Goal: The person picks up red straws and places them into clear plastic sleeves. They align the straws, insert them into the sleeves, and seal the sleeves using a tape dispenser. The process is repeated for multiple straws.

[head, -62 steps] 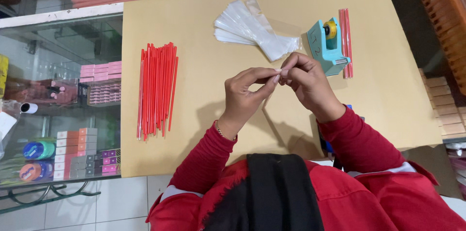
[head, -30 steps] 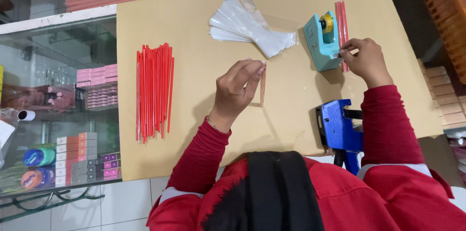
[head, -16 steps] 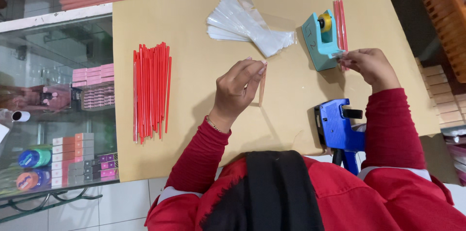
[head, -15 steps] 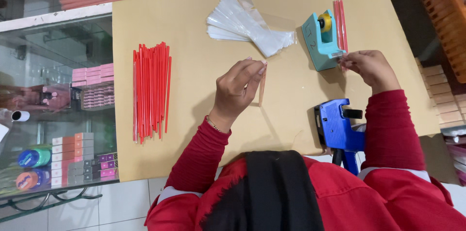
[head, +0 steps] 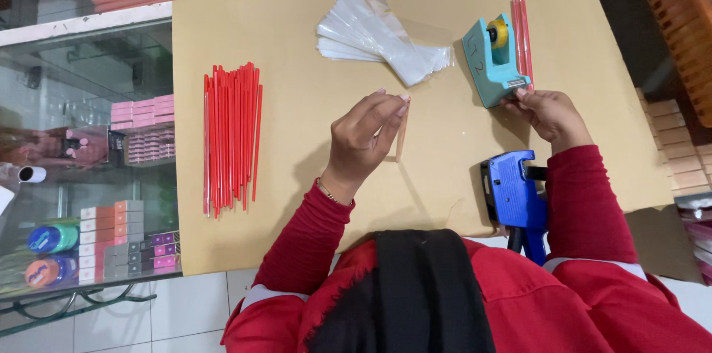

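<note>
Since the earlier frames, the right hand [head: 547,114] is pressing closer against the teal tape dispenser [head: 492,58], its fingertips now pinching at the dispenser's cutting edge, apparently on a strip of tape too small to make out. The left hand [head: 365,133] is staying left of the dispenser, fingers closed narrowly around the top of a thin clear sleeve [head: 401,133] holding what looks like a pale stick, its lower end resting on the tan tabletop [head: 297,197].

That sleeve is looking very light, slippery and easily creased, with only the stick giving it stiffness, so a fingertip pinch near the open top probably suits it best.

Further left of the dispenser, a fan of empty clear bags [head: 378,34] is lying flat, and well beyond it a bundle of red sticks [head: 231,138]. Just right of the dispenser, a few more red sticks [head: 521,34] are lying; below it, a blue price-label gun [head: 513,193] is sitting.
</note>
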